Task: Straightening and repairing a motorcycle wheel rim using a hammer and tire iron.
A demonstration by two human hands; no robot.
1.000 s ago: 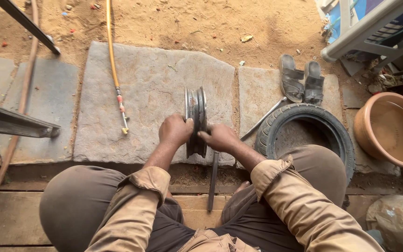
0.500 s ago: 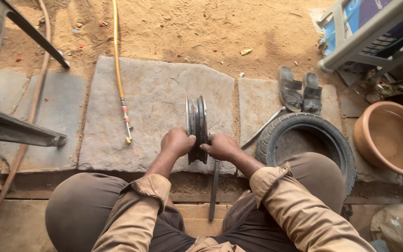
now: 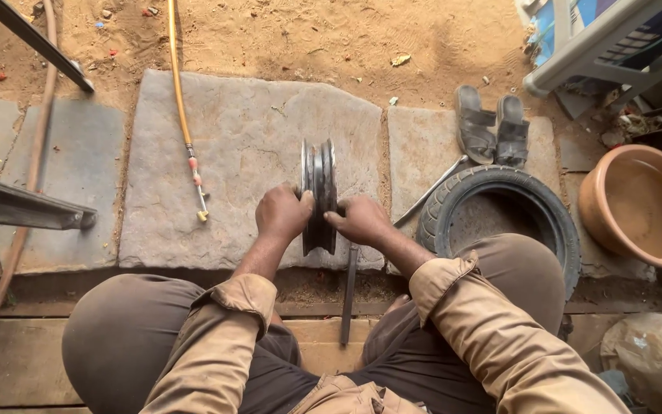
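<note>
Both forearms reach forward from the knees, and the left hand (image 3: 283, 215) and right hand (image 3: 358, 220) are clamped on either side of a rim (image 3: 319, 195), gripping it between them. The rim's dark metal, worn and grimy, standing upright on edge on a stone slab (image 3: 247, 146). A tyre (image 3: 499, 211) lies just right of the right hand, a yellow hose (image 3: 184, 123) off to the left.

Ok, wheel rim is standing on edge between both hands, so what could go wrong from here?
1. The wheel rim stands on its narrow edge on the stone slab; it could tip or roll if the left hand or right hand loosens.
2. Fingers sit against the rim's metal edges and might get pinched.
3. The metal bar beneath could trip movement.
</note>
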